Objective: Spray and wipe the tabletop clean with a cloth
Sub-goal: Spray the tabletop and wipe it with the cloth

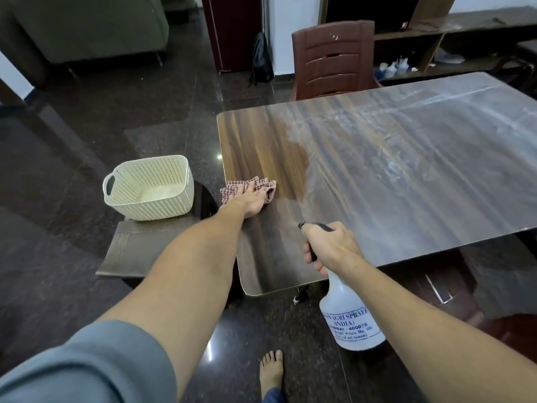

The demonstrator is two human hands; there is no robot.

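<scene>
The wooden tabletop [377, 175] is dark and clean along its left side, while a whitish dusty film covers the rest. My left hand [254, 200] presses flat on a red-checked cloth [263, 184] near the table's left edge. My right hand [329, 245] grips the black trigger head of a white spray bottle [350, 321] at the near edge. The nozzle points over the table, and a faint mist hangs just ahead of it.
A cream perforated basket [151, 189] sits on a low stool with a woven mat [139, 245] left of the table. A brown plastic chair [334, 58] stands at the far side. My bare foot [271, 370] is on the dark floor below.
</scene>
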